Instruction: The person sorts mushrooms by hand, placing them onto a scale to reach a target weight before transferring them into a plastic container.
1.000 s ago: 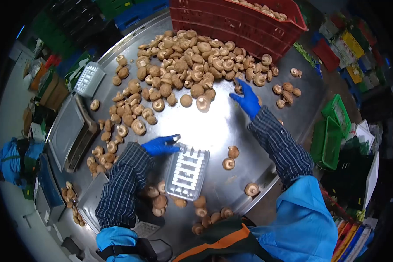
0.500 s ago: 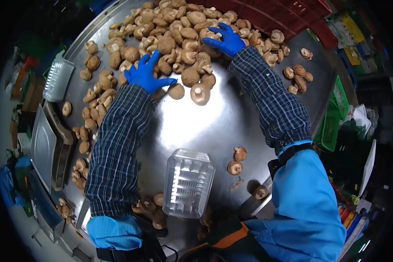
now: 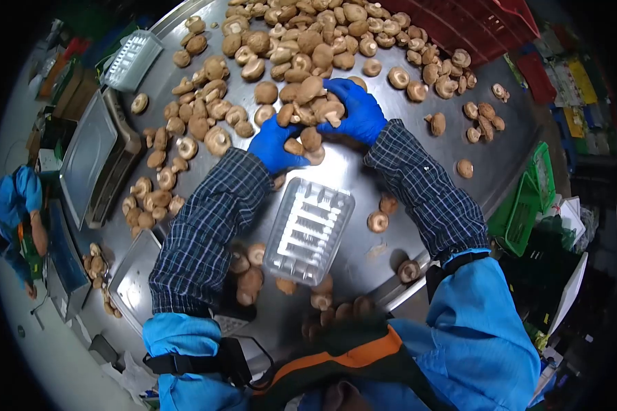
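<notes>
Both my hands wear blue gloves and cup a cluster of brown shiitake mushrooms between them, above the steel table. My left hand curls around the left side of the cluster, thumb under the lower caps. On the right side, my right hand bends its fingers over the mushrooms. Just below the hands is a clear plastic tray, its ribbed base facing me. Behind the cluster a large heap of shiitake spreads across the table.
A red crate stands at the back right, a green basket beyond the right edge. At left are a scale and another clear tray. More mushrooms lie along the near edge. Another person is at far left.
Both hands have drawn back from the heap toward me and closed in on each other, bringing a cluster of mushrooms between them. My view has shifted; the far-left person has come into sight.
</notes>
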`<state>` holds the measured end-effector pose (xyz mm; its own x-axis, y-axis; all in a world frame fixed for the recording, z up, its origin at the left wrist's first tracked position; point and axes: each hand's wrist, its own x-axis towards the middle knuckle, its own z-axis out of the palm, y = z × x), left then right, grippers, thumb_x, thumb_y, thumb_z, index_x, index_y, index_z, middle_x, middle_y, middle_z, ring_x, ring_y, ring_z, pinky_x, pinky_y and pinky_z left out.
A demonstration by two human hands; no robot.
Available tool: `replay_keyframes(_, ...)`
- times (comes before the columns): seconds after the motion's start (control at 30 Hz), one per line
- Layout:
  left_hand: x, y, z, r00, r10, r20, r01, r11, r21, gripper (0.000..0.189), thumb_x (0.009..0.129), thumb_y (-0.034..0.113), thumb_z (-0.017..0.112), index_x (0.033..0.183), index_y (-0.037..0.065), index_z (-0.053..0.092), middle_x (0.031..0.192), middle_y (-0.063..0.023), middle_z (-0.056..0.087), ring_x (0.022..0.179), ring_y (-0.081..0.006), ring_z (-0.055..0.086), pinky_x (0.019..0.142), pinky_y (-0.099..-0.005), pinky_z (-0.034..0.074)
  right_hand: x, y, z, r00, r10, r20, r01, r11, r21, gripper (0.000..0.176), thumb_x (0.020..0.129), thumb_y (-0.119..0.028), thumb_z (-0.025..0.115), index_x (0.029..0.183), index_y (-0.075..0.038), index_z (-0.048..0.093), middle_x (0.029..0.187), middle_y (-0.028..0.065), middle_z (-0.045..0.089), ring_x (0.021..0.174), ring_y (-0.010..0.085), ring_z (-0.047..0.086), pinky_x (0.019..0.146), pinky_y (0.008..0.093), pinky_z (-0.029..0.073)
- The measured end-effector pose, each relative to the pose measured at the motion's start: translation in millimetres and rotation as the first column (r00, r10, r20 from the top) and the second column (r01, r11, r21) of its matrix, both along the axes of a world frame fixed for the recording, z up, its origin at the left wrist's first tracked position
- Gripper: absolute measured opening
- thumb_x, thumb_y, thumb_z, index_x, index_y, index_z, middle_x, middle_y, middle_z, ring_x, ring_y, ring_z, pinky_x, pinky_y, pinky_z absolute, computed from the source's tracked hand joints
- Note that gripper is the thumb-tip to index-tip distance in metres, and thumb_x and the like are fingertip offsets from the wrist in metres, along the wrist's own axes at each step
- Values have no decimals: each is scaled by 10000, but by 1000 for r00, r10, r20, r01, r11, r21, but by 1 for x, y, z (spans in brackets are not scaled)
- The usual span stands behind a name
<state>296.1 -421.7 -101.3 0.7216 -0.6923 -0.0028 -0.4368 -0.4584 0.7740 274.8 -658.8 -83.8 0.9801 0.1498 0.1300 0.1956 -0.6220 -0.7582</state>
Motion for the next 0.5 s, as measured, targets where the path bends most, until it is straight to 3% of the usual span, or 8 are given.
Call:
replay_keyframes(0.03,-2,10,-4,983,-13,-183,4,999,-50,693,576,318,826,1180,73,590,1233,-186,489,1114,-338,495,955,-387,417,-11,5,1,997,54,46,-47,989,-142,882,621,-381,798,1356,-102,398,1309,150,434,1226,318,426,1057,403,306)
replay_keyframes(0.07,-6,19,-9,998,25,54,-24,1000,-19,672,597,314,808,1185,77,585,1274,-200,441,1126,-354,475,968,-410,404,-19,10,3,989,112,91,-82,955,-286,905,605,-356,799,1371,-115,382,1331,145,426,1238,325,418,1072,416,283)
replay_keyframes(0.1,-18,25,8,979,72,193,-90,992,89,663,611,324,799,1186,75,580,1275,-206,437,1126,-358,473,974,-422,396,-31,15,-2,991,47,127,-3,945,-326,941,602,-334,795,1410,-255,319,1335,118,439,1246,338,402,1019,591,265)
replay_keyframes(0.2,-52,49,32,914,124,386,-192,971,143,591,690,349,748,1182,73,574,1265,-201,452,1124,-357,472,987,-441,377,-63,20,4,963,-40,265,73,990,-118,828,660,-218,765,1386,-208,367,1340,135,439,1251,338,406,1016,520,321)
replay_keyframes(0.23,-71,57,41,939,148,310,-196,972,128,560,737,355,711,1196,71,563,1253,-196,466,1108,-358,487,973,-433,390,-82,25,23,927,-33,374,44,999,-21,648,735,-144,707,1328,-137,445,1274,156,493,1190,336,476,974,432,402)
replay_keyframes(0.33,-134,81,48,968,218,-128,-210,975,72,518,849,378,603,1244,55,515,1192,-202,534,1057,-362,543,921,-419,431,-162,62,45,994,-26,102,9,986,168,399,779,-91,633,1171,-58,565,1172,142,576,1069,313,561,929,398,442)
replay_keyframes(0.37,-150,89,43,933,218,-287,-167,968,189,526,874,369,569,1275,42,477,1142,-227,572,1023,-371,572,886,-423,451,-189,76,40,989,50,142,-57,997,46,364,786,-124,655,1140,-71,593,1088,131,603,995,311,582,856,390,467)
replay_keyframes(0.5,-211,99,38,950,243,-195,-210,962,177,478,869,255,556,1283,37,456,1096,-238,593,1002,-368,585,848,-420,468,-252,132,28,950,295,106,-268,940,-212,311,744,-201,682,1033,-97,631,918,98,598,834,291,587,707,397,489)
